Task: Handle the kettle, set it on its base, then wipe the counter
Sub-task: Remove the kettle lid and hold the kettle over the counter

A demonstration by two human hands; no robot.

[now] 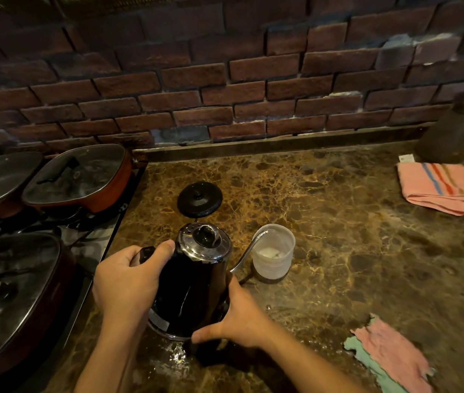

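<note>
Dark red brick wall (225, 80) stands behind a brown marble counter (352, 245). Near the middle of the view, a little toward 7 o'clock, the black kettle (194, 282) is tilted, its thin spout (249, 251) reaching toward 2 o'clock over the rim of a clear plastic cup (274, 251). The left hand (128, 282) grips the kettle's handle (145, 253); its fingers are curled tightly around it and the thumb lies against the body near the shiny lid (205, 241). The right hand (239, 316) holds the lower part of the kettle, with the thumb stretched along the bottom edge and the other fingers wrapped behind the body, mostly hidden. At 12 o'clock from the kettle, the round black base (199, 199) lies alone on the counter, apart from the kettle. At 4 o'clock a pink and green cloth (389, 353) lies crumpled. At 2 o'clock, far away, a folded pink striped towel (440, 185) rests. At 9 o'clock covered pans (77, 177) sit on the stove.
</note>
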